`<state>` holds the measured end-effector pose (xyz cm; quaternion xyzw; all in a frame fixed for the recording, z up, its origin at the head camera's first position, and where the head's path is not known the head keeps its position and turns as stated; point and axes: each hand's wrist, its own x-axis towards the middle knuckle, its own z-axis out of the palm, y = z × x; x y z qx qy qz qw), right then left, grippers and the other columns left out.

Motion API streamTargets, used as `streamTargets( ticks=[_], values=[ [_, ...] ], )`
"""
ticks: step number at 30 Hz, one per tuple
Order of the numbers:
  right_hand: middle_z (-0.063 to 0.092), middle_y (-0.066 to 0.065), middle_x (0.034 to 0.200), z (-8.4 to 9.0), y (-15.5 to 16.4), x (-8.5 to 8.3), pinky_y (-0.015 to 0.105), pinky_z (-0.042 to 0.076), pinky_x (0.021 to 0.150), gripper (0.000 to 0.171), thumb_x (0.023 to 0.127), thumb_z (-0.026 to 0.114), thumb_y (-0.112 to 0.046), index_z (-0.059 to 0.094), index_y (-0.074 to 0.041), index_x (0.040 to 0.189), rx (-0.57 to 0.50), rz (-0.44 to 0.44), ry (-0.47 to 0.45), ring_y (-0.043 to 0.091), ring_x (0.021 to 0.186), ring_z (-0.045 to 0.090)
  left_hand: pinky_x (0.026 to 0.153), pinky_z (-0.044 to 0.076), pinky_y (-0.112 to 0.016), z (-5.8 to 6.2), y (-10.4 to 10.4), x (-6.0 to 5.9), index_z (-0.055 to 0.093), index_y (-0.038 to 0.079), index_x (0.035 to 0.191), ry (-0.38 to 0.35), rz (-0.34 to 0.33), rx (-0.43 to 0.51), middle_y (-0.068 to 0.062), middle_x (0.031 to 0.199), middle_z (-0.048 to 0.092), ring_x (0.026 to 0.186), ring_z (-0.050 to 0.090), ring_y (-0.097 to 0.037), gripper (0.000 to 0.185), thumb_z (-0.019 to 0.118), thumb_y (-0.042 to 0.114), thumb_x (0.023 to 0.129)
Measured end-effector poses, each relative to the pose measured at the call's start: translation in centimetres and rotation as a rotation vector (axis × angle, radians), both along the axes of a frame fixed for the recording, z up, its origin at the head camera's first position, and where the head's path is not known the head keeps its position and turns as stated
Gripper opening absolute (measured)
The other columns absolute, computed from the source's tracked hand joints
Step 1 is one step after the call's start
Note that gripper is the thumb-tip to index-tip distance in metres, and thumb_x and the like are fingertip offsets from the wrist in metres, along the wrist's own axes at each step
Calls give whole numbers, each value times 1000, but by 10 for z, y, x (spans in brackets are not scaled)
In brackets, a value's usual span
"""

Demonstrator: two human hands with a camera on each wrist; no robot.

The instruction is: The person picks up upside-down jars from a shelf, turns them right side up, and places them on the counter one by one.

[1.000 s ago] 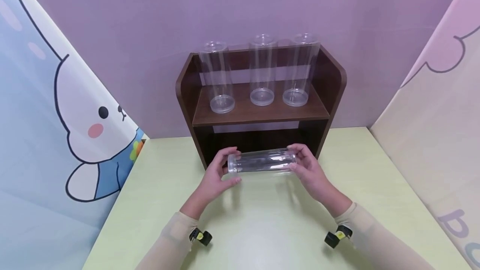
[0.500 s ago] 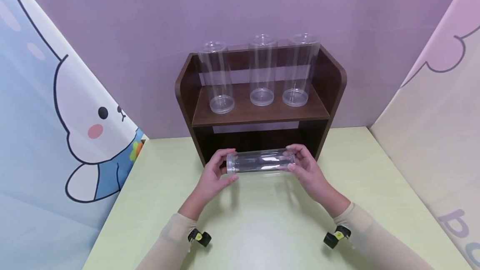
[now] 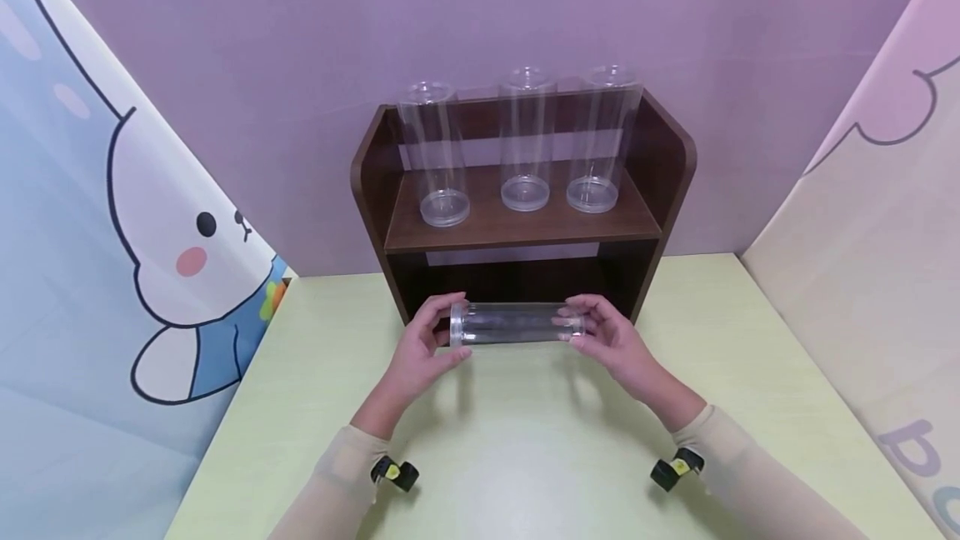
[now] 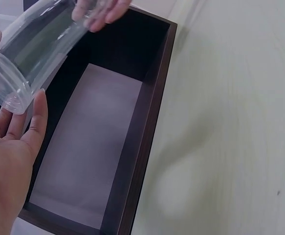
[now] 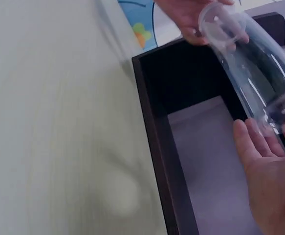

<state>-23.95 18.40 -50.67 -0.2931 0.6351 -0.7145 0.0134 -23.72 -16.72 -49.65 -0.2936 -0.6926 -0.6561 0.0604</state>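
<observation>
Left hand (image 3: 420,350) and right hand (image 3: 611,342) raised, facing inward, fingers curled in grip.

Two bare hands, left hand (image 3: 417,351) and right hand (image 3: 612,342), no rings or gloves. Long, close-fitting beige sleeves (image 3: 341,473) down to the wrists. Strapped under each wrist, a small black camera (image 3: 395,472) with a yellow mark, the second camera (image 3: 677,468) of the same make.

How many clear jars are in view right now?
4. Three stand upright on the shelf: left jar, middle jar, right jar. The fourth jar lies sideways between left hand and right hand.
</observation>
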Motion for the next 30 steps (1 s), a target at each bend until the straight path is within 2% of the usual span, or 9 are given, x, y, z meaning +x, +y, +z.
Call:
streamTargets(
  ticks=[7,11,17,23,26,30],
  values=[
    [59,33,146,-11,4,-4,28,59,104,53,100,72,12,47,14,147,109,53,-11,15,130,69,105,59,-34,4,-2,0,52,-1,157,-2,26,9,-22,151,53,136,57,-30,77,78,-21,88],
    [60,32,148,-16,4,-5,29,59,105,55,99,76,9,51,8,147,187,56,-18,18,133,67,104,58,-32,5,-2,2,53,0,157,-6,36,19,-22,151,54,133,57,-30,76,79,-18,88],
    [67,19,146,-18,3,-5,29,55,109,57,98,83,-1,56,-2,148,337,27,18,27,135,67,105,56,-33,8,-2,3,54,3,157,-20,43,21,-19,154,54,134,55,-31,75,78,-18,89],
    [68,13,146,-18,2,-4,28,53,112,59,97,86,-6,57,-6,149,381,10,17,34,136,65,109,55,-35,9,-2,3,56,6,157,-14,45,12,-17,154,54,137,52,-32,71,82,-8,93],
    [67,13,146,-18,2,-4,34,55,112,60,97,86,-6,57,-5,149,383,8,36,37,136,64,108,55,-36,9,-2,2,56,4,156,2,44,13,-19,153,54,137,53,-31,70,83,-6,93],
    [66,14,147,-19,2,-5,53,55,113,60,97,86,-5,57,-4,149,388,4,60,40,135,63,105,57,-34,9,-1,2,57,4,156,24,58,0,-19,151,55,134,54,-30,71,82,-9,91]
  ],
)
